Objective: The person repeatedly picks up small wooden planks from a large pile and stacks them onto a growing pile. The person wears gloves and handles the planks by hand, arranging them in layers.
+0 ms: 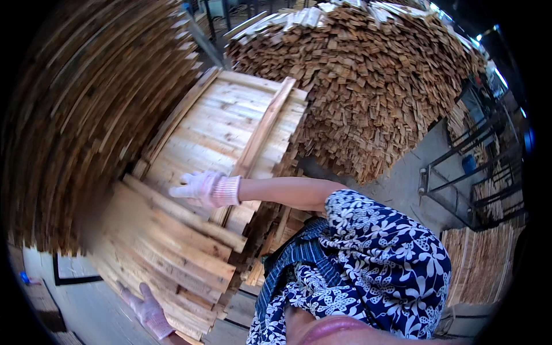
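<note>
Planks point(75, 126) walled the far left; low down, the left hand point(146, 310), fingers spread, was at the near boards point(172, 253). Then the right hand point(201, 188), nearer, fingers loosely extended, over the near end of the panel point(221, 123), touch impossible to tell! That panel lay ahead of both, long axis running away, leaning right.

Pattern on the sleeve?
White flowers on dark navy blue; the sleeve shows best in the head view, the only one here.

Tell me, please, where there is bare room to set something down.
Grey floor lies bare between the large wood pile and the dark metal frame. It's crowded on the left, where the slatted panel lies close beside the tall board stack.
</note>
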A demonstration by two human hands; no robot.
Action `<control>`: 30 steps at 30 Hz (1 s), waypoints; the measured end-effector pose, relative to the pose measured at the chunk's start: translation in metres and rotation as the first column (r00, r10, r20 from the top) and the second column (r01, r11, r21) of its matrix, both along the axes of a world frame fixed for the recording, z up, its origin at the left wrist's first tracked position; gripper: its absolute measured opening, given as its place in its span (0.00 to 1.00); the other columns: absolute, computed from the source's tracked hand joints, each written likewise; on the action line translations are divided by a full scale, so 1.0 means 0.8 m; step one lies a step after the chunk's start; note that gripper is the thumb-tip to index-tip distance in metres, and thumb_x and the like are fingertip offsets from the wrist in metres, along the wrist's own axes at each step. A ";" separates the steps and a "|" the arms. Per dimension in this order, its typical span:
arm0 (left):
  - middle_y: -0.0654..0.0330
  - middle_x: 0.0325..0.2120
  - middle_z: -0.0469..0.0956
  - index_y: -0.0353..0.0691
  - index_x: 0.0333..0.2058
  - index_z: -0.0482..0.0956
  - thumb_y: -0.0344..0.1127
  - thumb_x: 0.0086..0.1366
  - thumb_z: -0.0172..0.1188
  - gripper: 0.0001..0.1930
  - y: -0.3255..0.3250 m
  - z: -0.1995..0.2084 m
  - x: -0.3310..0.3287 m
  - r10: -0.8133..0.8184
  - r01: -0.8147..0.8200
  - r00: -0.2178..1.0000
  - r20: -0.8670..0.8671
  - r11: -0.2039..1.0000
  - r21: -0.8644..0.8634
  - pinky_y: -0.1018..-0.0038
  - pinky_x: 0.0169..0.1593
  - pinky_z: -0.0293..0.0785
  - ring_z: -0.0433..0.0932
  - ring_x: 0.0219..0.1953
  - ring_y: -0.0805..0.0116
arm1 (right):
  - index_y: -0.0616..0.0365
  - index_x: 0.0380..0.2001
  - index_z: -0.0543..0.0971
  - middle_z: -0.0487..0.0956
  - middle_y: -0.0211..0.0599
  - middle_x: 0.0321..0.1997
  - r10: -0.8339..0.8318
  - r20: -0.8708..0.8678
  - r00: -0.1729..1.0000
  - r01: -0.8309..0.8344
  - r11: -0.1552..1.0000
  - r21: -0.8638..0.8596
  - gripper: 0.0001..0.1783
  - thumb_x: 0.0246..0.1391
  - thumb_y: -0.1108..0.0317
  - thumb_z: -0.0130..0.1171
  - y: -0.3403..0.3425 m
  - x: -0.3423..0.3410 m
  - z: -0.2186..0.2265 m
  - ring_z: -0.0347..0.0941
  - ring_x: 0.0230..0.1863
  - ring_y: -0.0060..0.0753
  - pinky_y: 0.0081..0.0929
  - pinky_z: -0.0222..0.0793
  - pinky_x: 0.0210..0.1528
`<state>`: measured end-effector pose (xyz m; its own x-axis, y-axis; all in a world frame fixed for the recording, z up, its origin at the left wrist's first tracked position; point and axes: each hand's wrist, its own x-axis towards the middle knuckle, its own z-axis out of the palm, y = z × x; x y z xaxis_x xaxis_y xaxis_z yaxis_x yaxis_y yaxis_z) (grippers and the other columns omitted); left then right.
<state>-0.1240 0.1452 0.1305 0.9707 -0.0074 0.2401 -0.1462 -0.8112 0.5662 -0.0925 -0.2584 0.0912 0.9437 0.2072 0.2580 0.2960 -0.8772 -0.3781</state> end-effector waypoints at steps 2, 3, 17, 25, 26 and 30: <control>0.43 0.71 0.59 0.37 0.74 0.53 0.40 0.68 0.63 0.41 -0.070 -0.039 0.058 -0.326 0.226 0.930 -0.168 0.872 -0.435 0.62 0.72 0.57 0.59 0.72 0.52 | 0.41 0.69 0.67 0.74 0.52 0.55 -0.115 -0.141 0.983 0.087 0.978 -0.191 0.33 0.59 0.70 0.54 -0.069 -0.038 0.065 0.77 0.47 0.44 0.42 0.79 0.48; 0.43 0.68 0.64 0.36 0.73 0.55 0.38 0.68 0.63 0.39 -0.155 0.004 0.027 -0.411 0.368 0.902 -0.134 0.892 -0.261 0.63 0.71 0.59 0.63 0.70 0.53 | 0.43 0.68 0.68 0.75 0.50 0.52 -0.128 -0.151 0.980 0.099 0.978 -0.186 0.32 0.59 0.71 0.53 -0.152 -0.074 0.114 0.77 0.47 0.44 0.42 0.79 0.48; 0.45 0.60 0.73 0.38 0.68 0.66 0.33 0.70 0.60 0.29 -1.084 0.217 -0.110 -0.973 0.871 -0.229 0.007 -0.209 -0.444 0.64 0.64 0.74 0.74 0.61 0.56 | 0.50 0.55 0.74 0.77 0.44 0.46 -0.707 0.704 -0.073 0.970 0.112 0.214 0.19 0.64 0.56 0.57 -0.980 -0.536 0.446 0.75 0.49 0.49 0.47 0.74 0.50; 0.34 0.71 0.54 0.40 0.75 0.41 0.60 0.75 0.48 0.43 -1.476 0.375 -0.177 -0.957 0.298 -0.288 -0.033 -0.057 -0.953 0.48 0.72 0.62 0.62 0.70 0.37 | 0.39 0.59 0.74 0.78 0.47 0.54 -0.542 0.840 0.014 0.980 -0.159 -0.119 0.22 0.66 0.47 0.52 -1.128 -0.513 0.517 0.77 0.54 0.52 0.52 0.74 0.55; 0.35 0.71 0.52 0.41 0.75 0.40 0.61 0.75 0.48 0.44 -1.515 0.383 -0.179 -0.957 0.228 -0.288 0.018 -0.087 -0.970 0.48 0.72 0.62 0.60 0.70 0.37 | 0.38 0.59 0.74 0.78 0.45 0.54 -0.544 0.837 -0.063 0.953 -0.282 -0.111 0.24 0.66 0.44 0.51 -1.141 -0.508 0.526 0.77 0.55 0.52 0.53 0.74 0.55; 0.37 0.64 0.66 0.44 0.68 0.60 0.64 0.74 0.46 0.36 -1.645 0.396 -0.184 -0.930 0.302 -0.331 -0.157 0.053 -0.952 0.41 0.57 0.80 0.74 0.61 0.40 | 0.42 0.58 0.80 0.73 0.46 0.64 -0.800 0.576 -0.169 0.799 -0.453 -0.395 0.29 0.69 0.39 0.42 -1.112 -0.466 0.533 0.69 0.65 0.49 0.49 0.61 0.65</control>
